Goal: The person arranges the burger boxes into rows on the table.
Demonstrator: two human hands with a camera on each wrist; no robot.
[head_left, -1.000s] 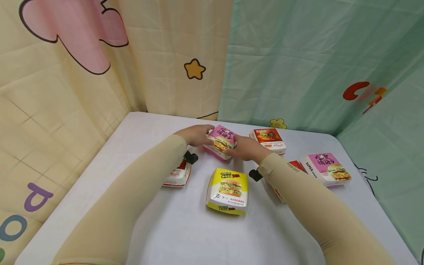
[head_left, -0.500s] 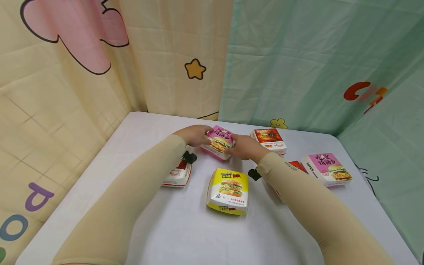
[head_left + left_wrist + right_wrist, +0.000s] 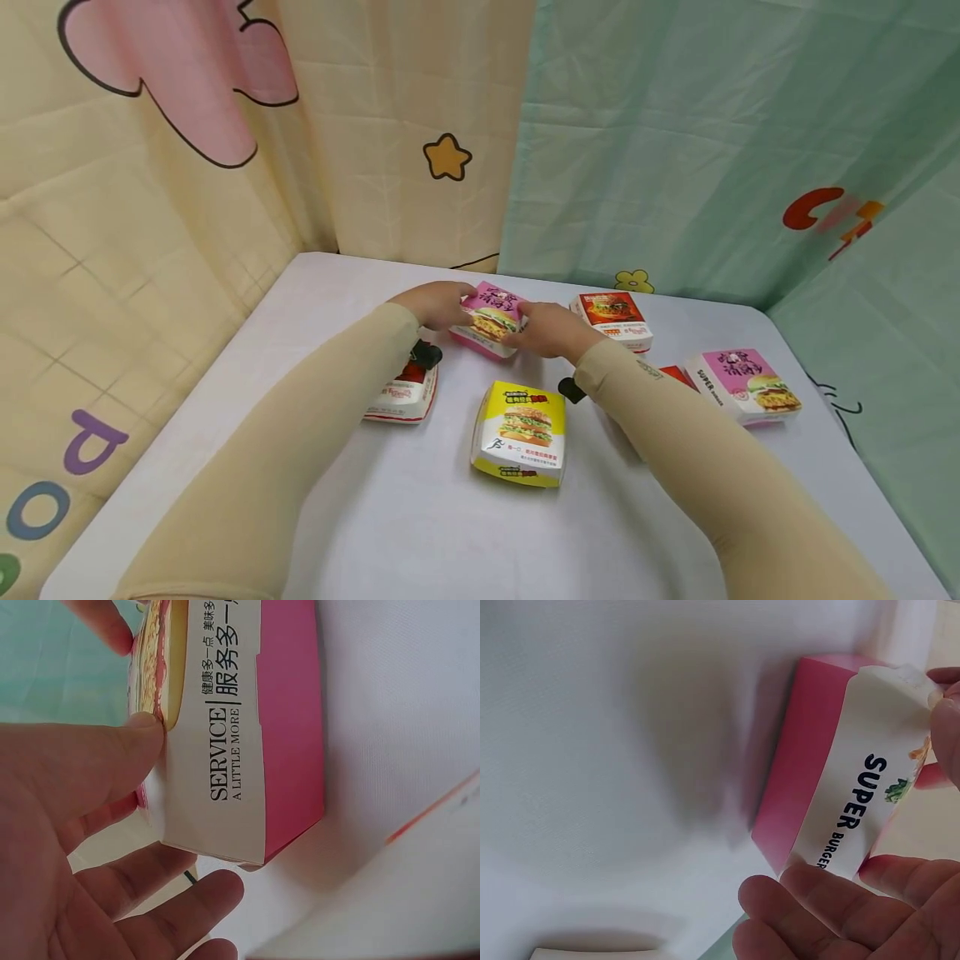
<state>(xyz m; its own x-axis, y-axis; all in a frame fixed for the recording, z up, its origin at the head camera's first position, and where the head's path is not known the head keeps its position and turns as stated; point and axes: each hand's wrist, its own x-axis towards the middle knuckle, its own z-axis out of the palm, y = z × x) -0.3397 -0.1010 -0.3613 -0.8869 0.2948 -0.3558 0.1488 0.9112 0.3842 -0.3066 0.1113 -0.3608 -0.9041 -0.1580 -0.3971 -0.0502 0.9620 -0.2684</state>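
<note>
A pink and white burger box (image 3: 491, 323) with a burger picture is held between both hands near the back of the table. My left hand (image 3: 437, 305) grips its left end; in the left wrist view the thumb lies on the top edge of the box (image 3: 225, 757), with the index finger beyond it. On the right end my right hand (image 3: 553, 330) holds it, thumb at the top and fingers along the side of the box (image 3: 847, 780) in the right wrist view. Whether its base fully touches the cloth, I cannot tell.
A yellow burger box (image 3: 519, 435) lies front centre. A red and white box (image 3: 405, 396) sits partly behind the left forearm. On the right are a red box (image 3: 612, 320), another pink box (image 3: 744, 385) and one mostly hidden red box (image 3: 677, 376). Curtains (image 3: 645, 150) border the table.
Both hands have moved slightly left with the pink burger box between them. The other boxes stay put; the head view has shifted a little.
</note>
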